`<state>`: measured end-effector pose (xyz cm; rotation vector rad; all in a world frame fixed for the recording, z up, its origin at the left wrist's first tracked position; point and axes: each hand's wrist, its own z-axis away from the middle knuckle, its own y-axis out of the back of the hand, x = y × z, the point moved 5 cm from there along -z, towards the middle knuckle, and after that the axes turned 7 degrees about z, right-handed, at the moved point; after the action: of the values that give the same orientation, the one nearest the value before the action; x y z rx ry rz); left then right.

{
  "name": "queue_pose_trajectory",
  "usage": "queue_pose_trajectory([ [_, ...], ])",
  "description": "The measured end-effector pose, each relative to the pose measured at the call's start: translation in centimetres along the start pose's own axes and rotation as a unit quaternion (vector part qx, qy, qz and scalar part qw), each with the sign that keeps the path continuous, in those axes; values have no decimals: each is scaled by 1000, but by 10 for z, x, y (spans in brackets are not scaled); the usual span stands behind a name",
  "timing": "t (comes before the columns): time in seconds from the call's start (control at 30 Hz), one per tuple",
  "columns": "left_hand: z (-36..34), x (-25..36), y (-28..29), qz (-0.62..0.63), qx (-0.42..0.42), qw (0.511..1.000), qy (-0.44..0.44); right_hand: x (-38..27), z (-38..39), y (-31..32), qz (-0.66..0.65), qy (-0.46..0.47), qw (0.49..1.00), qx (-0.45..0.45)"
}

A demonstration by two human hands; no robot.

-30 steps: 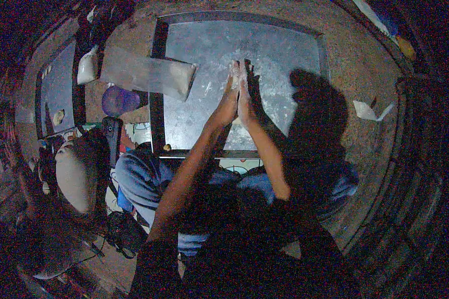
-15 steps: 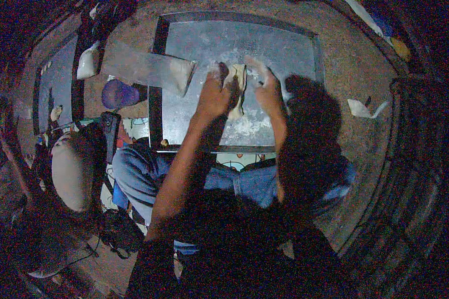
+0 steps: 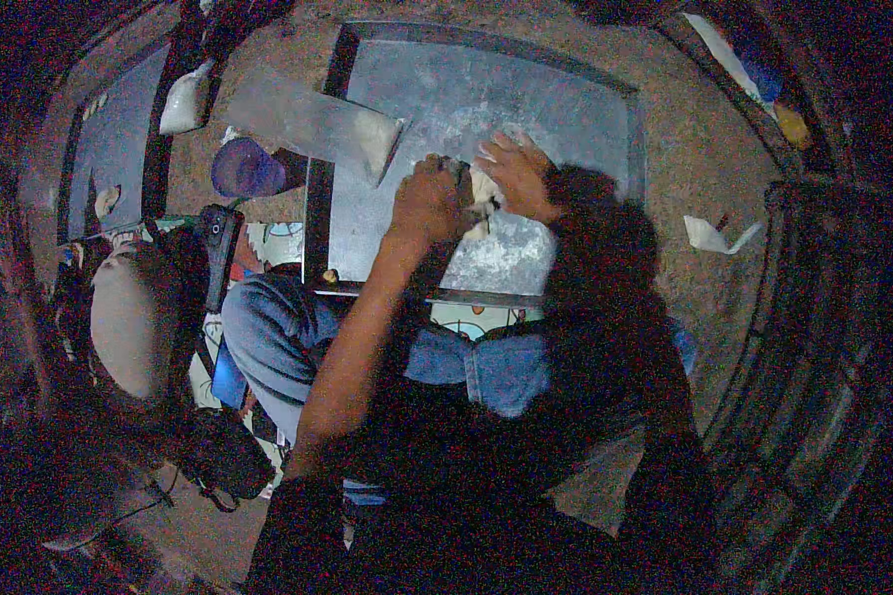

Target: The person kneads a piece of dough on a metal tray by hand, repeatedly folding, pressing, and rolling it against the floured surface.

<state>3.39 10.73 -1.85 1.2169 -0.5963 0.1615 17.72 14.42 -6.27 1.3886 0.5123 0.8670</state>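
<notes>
Because the pale dough-like piece [image 3: 483, 188] lies between the two hands near the middle of the frame, each seems to steady it from its own side. The left hand [image 3: 430, 201] is curled against the dough's left edge, its fingertips hidden, so I cannot tell whether they clamp it. The right hand [image 3: 520, 178] is angled in from the right, fingers stretched out and slightly spread, the dough just left of the palm; whether they touch is unclear. Its lower end shows below the hands, over the grey tray [image 3: 417, 74], whose raised dark rim probably keeps in the white powder [image 3: 501, 263]. The clear bag [image 3: 375, 144] overlaps the tray's left rim, perhaps for easy reach.
</notes>
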Motion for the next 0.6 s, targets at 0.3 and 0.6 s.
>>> queue_pose_trajectory([
  [0.3,1,34,-41,-17,45,995,-84,7,70,-39,-74,-167,981,62],
  [0.6,9,28,-8,144,-11,985,-92,-18,63,28,-281,-238,929,40],
])
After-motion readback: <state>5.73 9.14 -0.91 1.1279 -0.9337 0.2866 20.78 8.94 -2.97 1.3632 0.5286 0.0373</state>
